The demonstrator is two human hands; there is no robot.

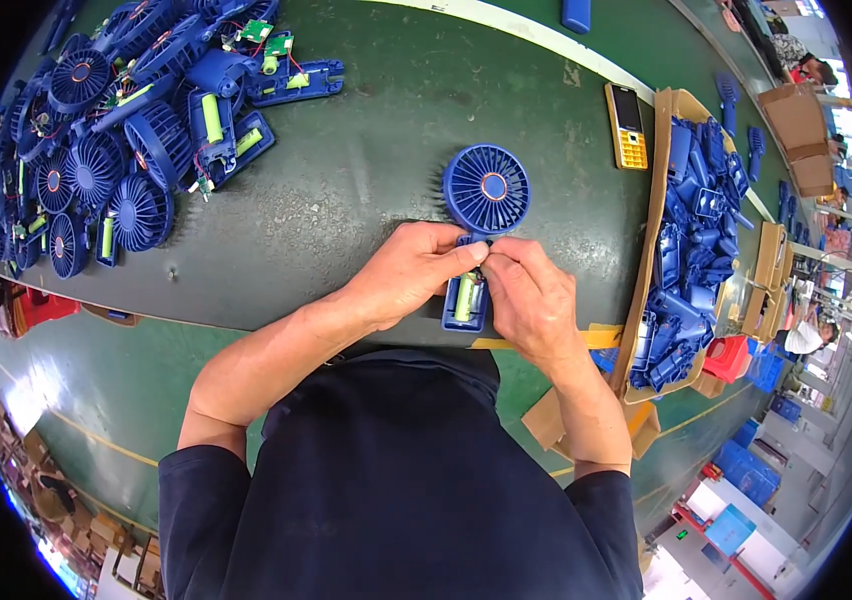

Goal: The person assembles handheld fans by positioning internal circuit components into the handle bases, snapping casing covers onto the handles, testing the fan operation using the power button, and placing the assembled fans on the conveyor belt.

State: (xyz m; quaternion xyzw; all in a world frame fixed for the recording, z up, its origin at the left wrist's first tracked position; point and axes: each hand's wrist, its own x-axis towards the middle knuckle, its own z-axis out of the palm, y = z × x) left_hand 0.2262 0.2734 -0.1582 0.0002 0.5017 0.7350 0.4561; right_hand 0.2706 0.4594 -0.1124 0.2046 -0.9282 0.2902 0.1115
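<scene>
A blue handheld fan [487, 190] lies on the green table in front of me, its round grille pointing away and its handle toward me. The handle is open, and a light-green battery [466, 298] shows inside it. My left hand [414, 268] grips the handle just below the fan head, thumb pressed on the open part. From the other side, my right hand [534, 295] pinches at the same spot near the top of the handle. Whatever is between its fingertips is too small and covered to make out.
A heap of blue fans [96, 150] with exposed batteries and circuit boards covers the table's left. To the right stands a cardboard box [658, 200] of blue plastic shells, beside a yellow mobile phone [628, 125]. Beyond are a conveyor-like line with fans, cartons and other people.
</scene>
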